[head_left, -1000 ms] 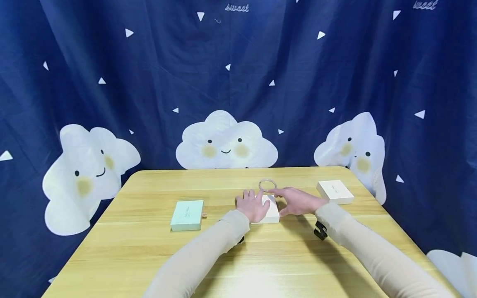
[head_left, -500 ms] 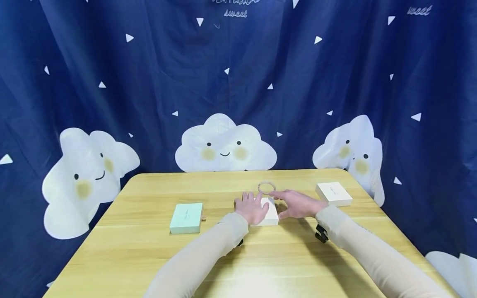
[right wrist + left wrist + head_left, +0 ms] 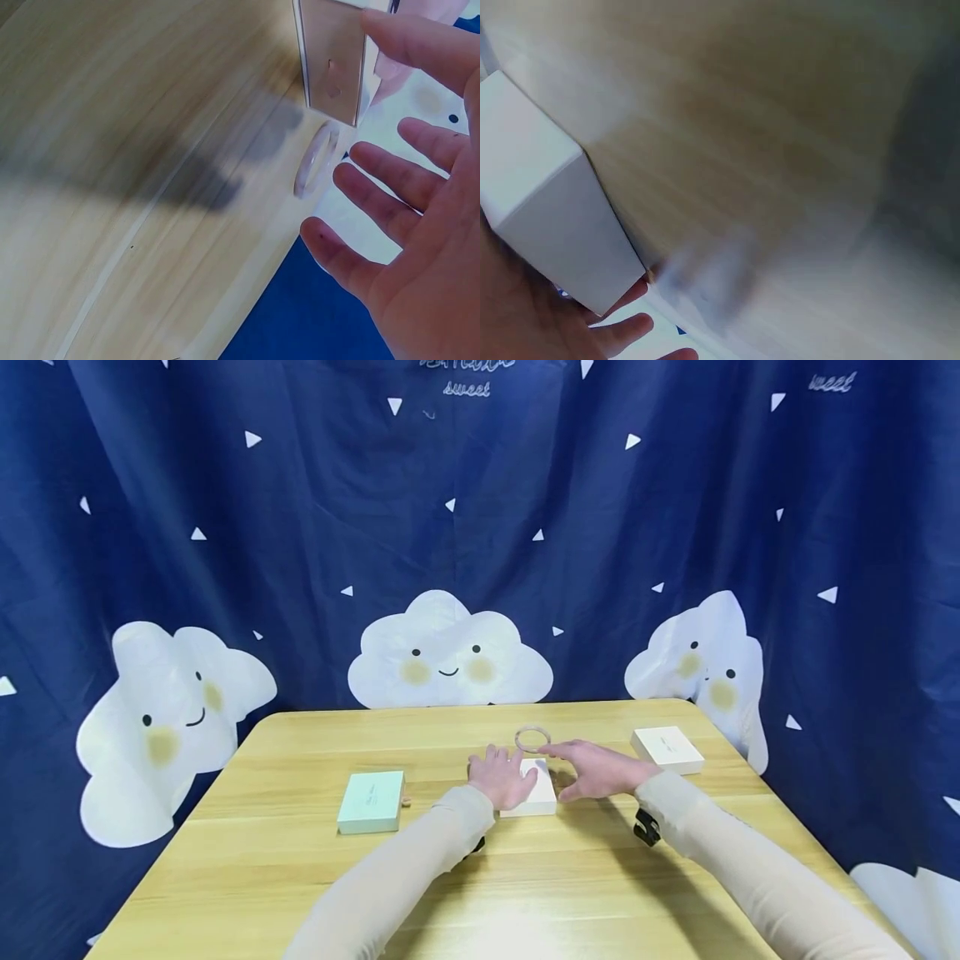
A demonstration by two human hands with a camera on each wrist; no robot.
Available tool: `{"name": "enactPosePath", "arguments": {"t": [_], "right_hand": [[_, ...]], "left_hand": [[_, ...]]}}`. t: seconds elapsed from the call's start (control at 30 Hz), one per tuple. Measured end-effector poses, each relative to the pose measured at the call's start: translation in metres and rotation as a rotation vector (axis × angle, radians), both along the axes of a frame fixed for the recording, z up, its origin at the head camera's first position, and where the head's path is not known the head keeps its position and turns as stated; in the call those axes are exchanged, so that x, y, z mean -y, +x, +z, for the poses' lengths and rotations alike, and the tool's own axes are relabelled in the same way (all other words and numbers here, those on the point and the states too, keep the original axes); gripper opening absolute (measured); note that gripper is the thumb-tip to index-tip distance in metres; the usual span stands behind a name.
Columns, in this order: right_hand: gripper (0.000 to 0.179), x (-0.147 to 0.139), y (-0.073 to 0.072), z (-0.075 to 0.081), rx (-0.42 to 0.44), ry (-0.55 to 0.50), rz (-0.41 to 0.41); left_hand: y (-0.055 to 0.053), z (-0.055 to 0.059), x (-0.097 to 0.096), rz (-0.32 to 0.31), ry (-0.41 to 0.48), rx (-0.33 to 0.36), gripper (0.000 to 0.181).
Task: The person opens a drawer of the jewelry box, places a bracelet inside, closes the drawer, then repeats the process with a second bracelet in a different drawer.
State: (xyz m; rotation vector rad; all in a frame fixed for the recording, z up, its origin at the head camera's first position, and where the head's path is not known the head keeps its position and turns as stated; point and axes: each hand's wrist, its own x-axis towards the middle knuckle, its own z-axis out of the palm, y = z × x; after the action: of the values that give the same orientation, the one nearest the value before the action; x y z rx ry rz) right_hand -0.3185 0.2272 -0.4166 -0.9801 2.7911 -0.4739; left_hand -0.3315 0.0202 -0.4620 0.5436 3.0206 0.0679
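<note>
White and smooth-looking, a small box (image 3: 542,789) sits in the middle of the wooden bench (image 3: 225,877), with the left hand (image 3: 501,778) laid over its left part, fingers spread rather than wrapped tightly. The right hand (image 3: 600,770) holds nothing: its fingers are relaxed and parted, the thumb at the box's right end, though whether it touches cannot be told. That end shows a tan face with a small mark or tab, too blurred to name. A pale pinkish bangle (image 3: 303,174) lies on the bench just beyond the box, near the right fingertips. The box looks like stiff card, likely light and apt to slide if nudged, so opposite side walls should offer the steadiest hold. The bangle seems rigid, probably slippery and perhaps brittle, best pinched gently across its rim between thumb and fingertip. A mint-green box (image 3: 371,802) lies well apart toward the bench's left, a second white box (image 3: 667,749) toward its right.
</note>
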Motion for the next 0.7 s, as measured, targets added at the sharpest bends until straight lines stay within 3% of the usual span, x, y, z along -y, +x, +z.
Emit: {"name": "enactPosePath", "arguments": {"t": [0.17, 0.4, 0.7], "right_hand": [[0.089, 0.003, -0.001, -0.003, 0.005, 0.015, -0.006], [0.1, 0.009, 0.0, -0.002, 0.042, 0.046, -0.059], [0.114, 0.013, 0.001, -0.002, 0.052, 0.086, -0.105]], "left_hand": [[-0.002, 0.002, 0.003, -0.025, 0.037, -0.008, 0.068], [-0.011, 0.001, 0.004, -0.079, 0.049, -0.073, 0.068], [-0.01, 0.018, 0.012, -0.162, 0.01, -0.074, 0.085]]}}
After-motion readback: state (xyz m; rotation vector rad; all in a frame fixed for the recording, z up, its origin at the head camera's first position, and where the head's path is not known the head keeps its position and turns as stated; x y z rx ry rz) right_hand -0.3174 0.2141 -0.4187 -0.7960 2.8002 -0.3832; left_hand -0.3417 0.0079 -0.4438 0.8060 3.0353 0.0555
